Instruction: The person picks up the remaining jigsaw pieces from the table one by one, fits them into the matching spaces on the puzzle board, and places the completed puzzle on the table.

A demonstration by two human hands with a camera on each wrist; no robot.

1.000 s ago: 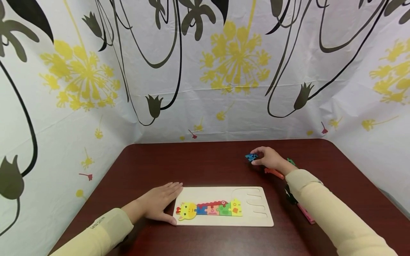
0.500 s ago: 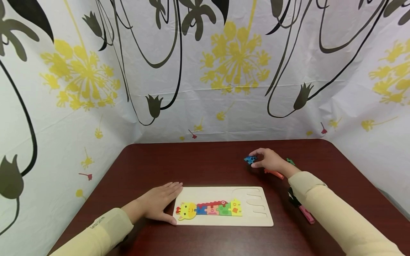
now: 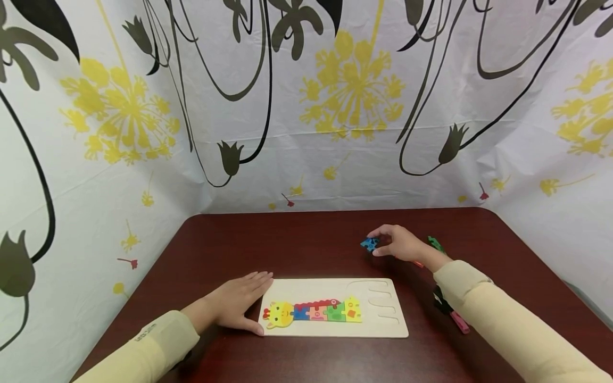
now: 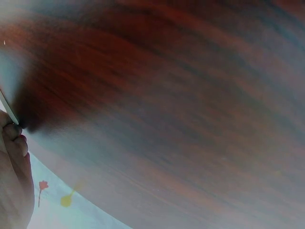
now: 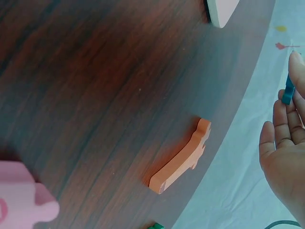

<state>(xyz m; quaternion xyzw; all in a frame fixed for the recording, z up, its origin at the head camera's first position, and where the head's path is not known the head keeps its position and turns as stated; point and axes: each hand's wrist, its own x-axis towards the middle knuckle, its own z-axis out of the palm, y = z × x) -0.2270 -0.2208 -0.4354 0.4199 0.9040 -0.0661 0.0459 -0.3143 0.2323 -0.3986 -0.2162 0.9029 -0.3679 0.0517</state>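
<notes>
A pale wooden puzzle board [image 3: 330,288] lies on the table, holding a row of coloured giraffe pieces [image 3: 316,311] from a yellow head to a yellow body piece. At its right end are bare leg-shaped outlines. My left hand [image 3: 241,302] rests on the board's left edge, fingers stretched out; only its side shows in the left wrist view. Beyond the board's upper right corner, my right hand [image 3: 402,243] pinches a blue puzzle piece [image 3: 370,244] between thumb and fingers, above the table. The right wrist view shows that piece edge-on.
Near the right forearm lie a green piece [image 3: 436,244], a pink piece [image 3: 460,322] and an orange piece [image 5: 181,157]. The forearm partly covers this group. A patterned white cloth [image 3: 354,175] hangs behind the dark red table [image 3: 268,239].
My right hand has shifted slightly left and toward me with the blue puzzle piece, which has turned a little. The left hand stays in place on the board.
</notes>
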